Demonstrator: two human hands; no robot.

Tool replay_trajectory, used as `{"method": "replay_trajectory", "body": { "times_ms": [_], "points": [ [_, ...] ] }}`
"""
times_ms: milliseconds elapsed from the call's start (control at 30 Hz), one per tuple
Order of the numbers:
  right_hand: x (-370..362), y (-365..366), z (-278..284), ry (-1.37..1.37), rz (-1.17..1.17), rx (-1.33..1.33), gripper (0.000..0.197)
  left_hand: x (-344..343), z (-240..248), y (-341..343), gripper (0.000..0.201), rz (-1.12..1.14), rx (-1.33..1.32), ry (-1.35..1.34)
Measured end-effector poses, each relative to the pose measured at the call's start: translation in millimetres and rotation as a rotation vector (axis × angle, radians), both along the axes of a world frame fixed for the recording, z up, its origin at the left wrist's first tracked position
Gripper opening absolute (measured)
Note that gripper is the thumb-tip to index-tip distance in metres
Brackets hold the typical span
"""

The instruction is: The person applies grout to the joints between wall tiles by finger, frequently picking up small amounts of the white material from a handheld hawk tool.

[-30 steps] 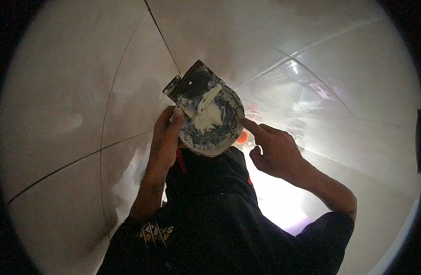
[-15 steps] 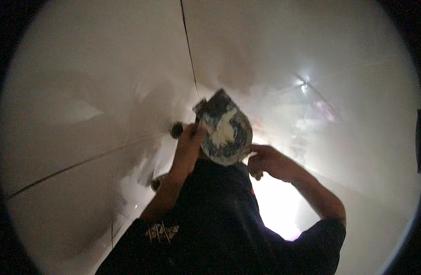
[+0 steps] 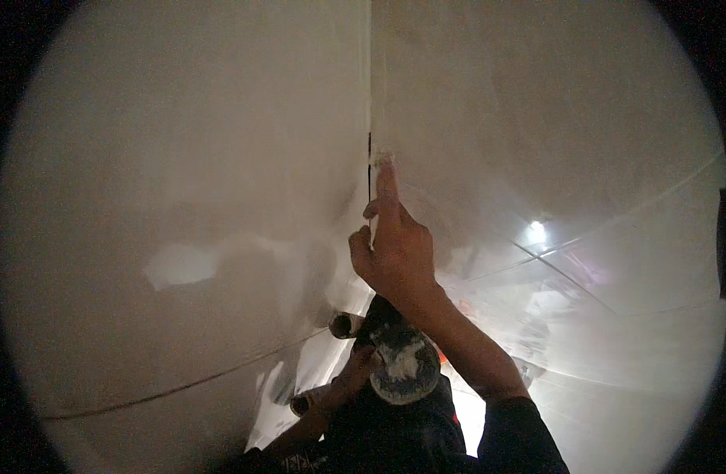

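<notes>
Close to the dark gap where two pale surfaces meet, my right hand reaches up, seen from its back. One finger is stretched out; the thumb and another finger stand apart. Pale paste shows at the stretched fingertip, by the surface just right of the gap. I see no tool in this hand. Lower down, in front of my body, my left hand grips the left rim of a round, dark, smeared dish. Whitish paste lies in it. Part of the left hand is dim and hidden behind the dish.
Two open pipe ends stick out near my left arm. Another seam crosses the left surface. A bright lamp shines at the right beside crossing thin lines. A lighter patch marks the left surface.
My right hand has moved from beside the dish up to the gap. The left hand has lowered with the dish. A dark square-cornered piece above the dish no longer shows.
</notes>
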State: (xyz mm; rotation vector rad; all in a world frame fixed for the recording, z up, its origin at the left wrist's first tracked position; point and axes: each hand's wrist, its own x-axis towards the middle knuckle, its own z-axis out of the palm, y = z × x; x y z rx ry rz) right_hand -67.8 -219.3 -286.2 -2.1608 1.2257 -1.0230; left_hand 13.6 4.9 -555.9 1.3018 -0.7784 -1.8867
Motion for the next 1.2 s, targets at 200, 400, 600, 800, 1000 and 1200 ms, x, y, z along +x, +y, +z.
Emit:
{"method": "replay_trajectory", "body": {
  "times_ms": [200,400,600,800,1000,1200],
  "points": [
    [29.7,-29.2,7.1,0.436,-0.188,-0.052,0.098,5.1,-11.9,9.6,0.057,-0.247,-0.052,-0.31],
    [14.7,-16.0,12.9,0.613,-0.137,0.124,0.097,8.8,57.2,-7.3,0.058,-0.067,0.089,-0.025],
    [10.5,-14.4,47.2,0.335,-0.084,-0.055,0.096,4.6,-8.3,20.5,0.055,0.03,-1.028,-0.348],
    [8.4,-19.7,21.2,0.412,-0.103,-0.021,0.096,2.2,18.1,14.3,0.051,-0.056,-0.073,-0.224],
    [2.9,-8.0,6.5,0.413,-0.057,0.108,0.094,-0.7,-17.5,40.1,0.051,-0.024,-0.066,-0.14],
    [19.5,-21.5,-6.7,0.416,-0.12,-0.016,0.096,-7.9,-58.0,58.4,0.05,-0.009,-0.063,-0.082]
  ]
}}
